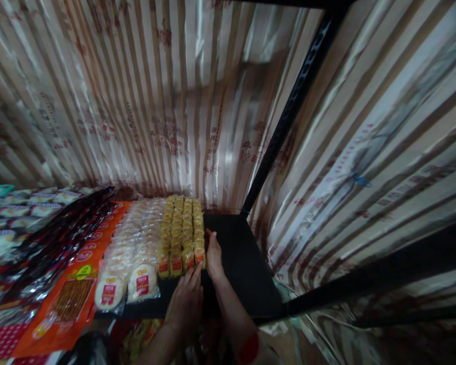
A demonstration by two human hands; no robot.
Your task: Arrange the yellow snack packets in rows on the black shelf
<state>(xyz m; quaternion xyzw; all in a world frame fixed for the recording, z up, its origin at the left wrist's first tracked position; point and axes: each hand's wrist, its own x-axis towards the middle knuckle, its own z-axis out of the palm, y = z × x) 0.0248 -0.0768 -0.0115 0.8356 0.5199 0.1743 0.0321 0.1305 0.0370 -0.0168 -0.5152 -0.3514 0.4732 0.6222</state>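
Rows of small yellow wrapped snack packs (181,228) stand close together on a black shelf (235,253). My left hand (186,293) is at their front end, fingers stretched forward with the tips at the front packs of the right-hand rows. Along the right side of the rightmost row lies my right hand (214,256), its fingers extended and flat, pointing toward the back. Neither hand has a pack gripped in it. Left of the yellow packs are two rows of round white wrapped crackers (142,281).
An orange snack bag (76,289), dark glossy packets (57,243) and white packets (17,210) lie on the left. A black metal post (285,126) rises at the shelf's back right corner. Striped plastic sheeting (182,101) hangs behind. More goods sit below the shelf.
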